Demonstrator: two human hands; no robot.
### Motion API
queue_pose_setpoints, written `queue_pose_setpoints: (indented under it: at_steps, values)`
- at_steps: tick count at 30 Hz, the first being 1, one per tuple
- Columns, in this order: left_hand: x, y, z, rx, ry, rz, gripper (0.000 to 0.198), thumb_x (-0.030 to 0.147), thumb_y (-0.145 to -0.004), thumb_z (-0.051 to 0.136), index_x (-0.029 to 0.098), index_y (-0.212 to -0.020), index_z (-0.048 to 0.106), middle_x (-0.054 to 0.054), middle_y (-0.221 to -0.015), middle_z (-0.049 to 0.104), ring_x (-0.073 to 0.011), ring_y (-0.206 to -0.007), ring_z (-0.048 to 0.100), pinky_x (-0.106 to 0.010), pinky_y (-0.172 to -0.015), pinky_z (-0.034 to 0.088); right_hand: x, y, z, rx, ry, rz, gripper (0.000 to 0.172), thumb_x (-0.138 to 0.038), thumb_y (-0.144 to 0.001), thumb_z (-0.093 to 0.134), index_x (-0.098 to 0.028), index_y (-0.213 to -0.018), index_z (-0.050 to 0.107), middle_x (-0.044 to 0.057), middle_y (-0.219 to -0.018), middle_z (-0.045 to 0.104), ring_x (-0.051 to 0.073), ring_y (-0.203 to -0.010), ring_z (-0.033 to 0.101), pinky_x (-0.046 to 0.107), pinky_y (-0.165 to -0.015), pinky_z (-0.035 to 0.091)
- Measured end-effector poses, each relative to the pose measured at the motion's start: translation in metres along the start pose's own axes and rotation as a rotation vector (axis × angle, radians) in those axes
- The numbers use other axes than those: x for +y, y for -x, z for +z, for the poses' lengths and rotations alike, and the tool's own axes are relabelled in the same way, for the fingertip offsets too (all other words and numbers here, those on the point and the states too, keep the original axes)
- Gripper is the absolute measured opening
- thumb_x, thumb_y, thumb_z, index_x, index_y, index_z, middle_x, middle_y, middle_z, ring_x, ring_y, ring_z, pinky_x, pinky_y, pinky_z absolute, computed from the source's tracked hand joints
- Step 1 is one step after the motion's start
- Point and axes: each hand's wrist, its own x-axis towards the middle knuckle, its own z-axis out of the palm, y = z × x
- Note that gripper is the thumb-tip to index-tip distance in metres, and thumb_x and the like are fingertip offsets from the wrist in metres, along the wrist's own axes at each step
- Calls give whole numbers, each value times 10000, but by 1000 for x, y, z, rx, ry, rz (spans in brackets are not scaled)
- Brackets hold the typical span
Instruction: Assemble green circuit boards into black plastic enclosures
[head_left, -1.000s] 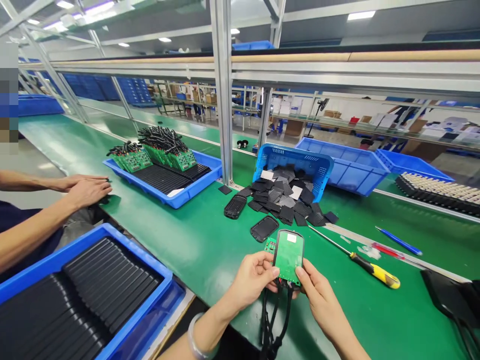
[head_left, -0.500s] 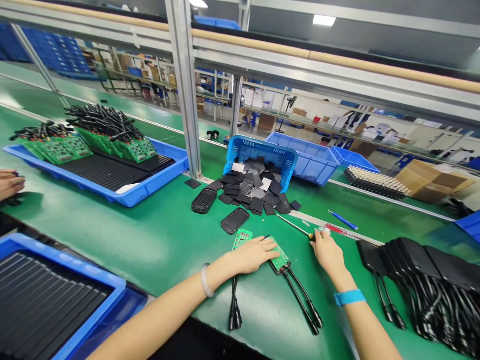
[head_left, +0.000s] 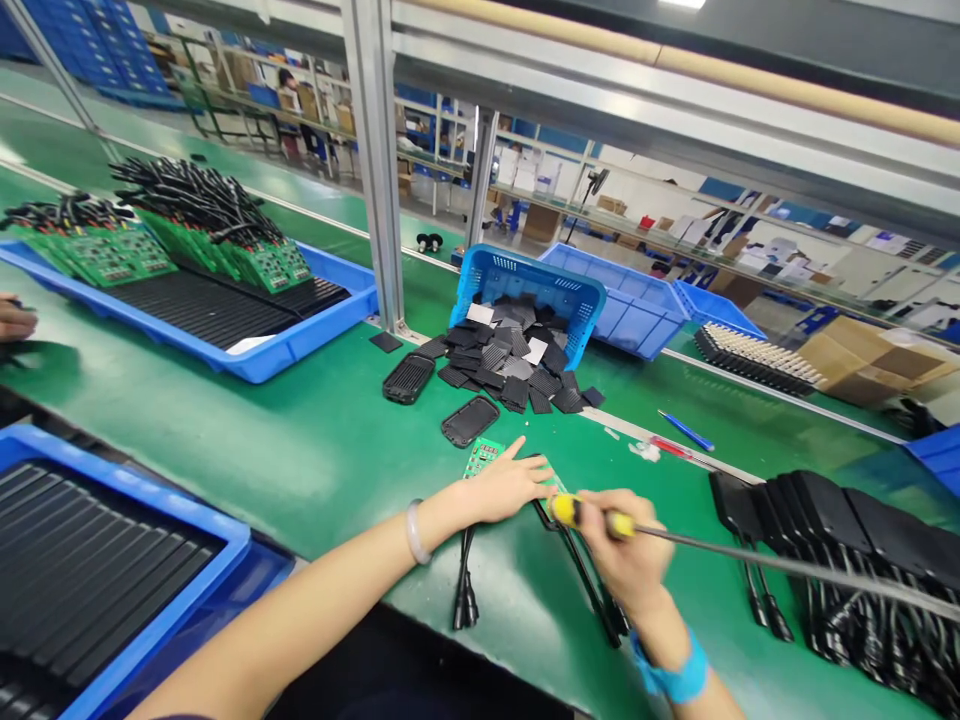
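Note:
My left hand [head_left: 504, 490] lies with its fingers outstretched over a green circuit board [head_left: 554, 477] set in a black housing, which is largely covered by my hands. In my right hand [head_left: 634, 555] is a screwdriver [head_left: 720, 549] with a yellow and black handle; the handle's butt end is over the board and the long shaft points off to the right. Whether the butt touches the board I cannot tell. Two black cables run from that housing toward me. Another circuit board [head_left: 486, 453] with black cables lies partly under my left hand. Just beyond is a black case shell [head_left: 470, 420].
A tipped blue basket [head_left: 589, 325] spills dark square pads. Left stand a blue tray [head_left: 259, 368] of boards and a blue bin [head_left: 238, 548] of black parts. Finished-looking black units [head_left: 817, 510] with cables are stacked right. A blue pen [head_left: 686, 430] lies behind. Another person's hand [head_left: 15, 322] is far left.
My right hand has come left and nearer with the screwdriver, whose shaft now points right instead of toward the pads. My left hand stays on the board, its fingers more spread.

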Motion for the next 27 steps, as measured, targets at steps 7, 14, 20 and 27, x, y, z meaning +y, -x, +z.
queue_pose_setpoints:
  at_steps: [7, 14, 20, 27]
  values:
    - [7, -3, 5, 79, -145, 4, 325, 144, -937, 406, 230, -1178, 607, -64, -1232, 624, -233, -1214, 500, -494, -1079, 308, 26, -14, 3, 9, 183, 50, 162, -342, -856, 599, -195, -796, 568, -20, -640, 605, 99, -496, 533, 204, -515, 428]
    - [33, -16, 22, 116, -320, -19, 202, 172, -881, 509, 101, -900, 698, -126, -937, 642, -240, -920, 553, -357, -816, 412, 43, -11, 7, 25, 246, 130, 286, -435, -893, 492, -204, -727, 522, -35, -554, 544, 108, -437, 497, 220, -479, 405]
    - [56, -22, 36, 91, -403, -142, 169, 243, -813, 618, 138, -778, 747, -133, -879, 627, -262, -884, 541, -372, -736, 399, 41, -36, 10, 22, 210, 129, 276, -444, -894, 510, -196, -774, 540, -29, -599, 558, 115, -492, 506, 222, -531, 415]
    - [85, -27, 47, 77, -529, -295, 258, 240, -745, 650, 99, -936, 753, -198, -1038, 653, -344, -1009, 540, -494, -914, 357, 46, -53, 57, -33, 114, 116, 305, -470, -906, 460, -194, -792, 524, -3, -646, 587, 137, -541, 545, 249, -569, 436]
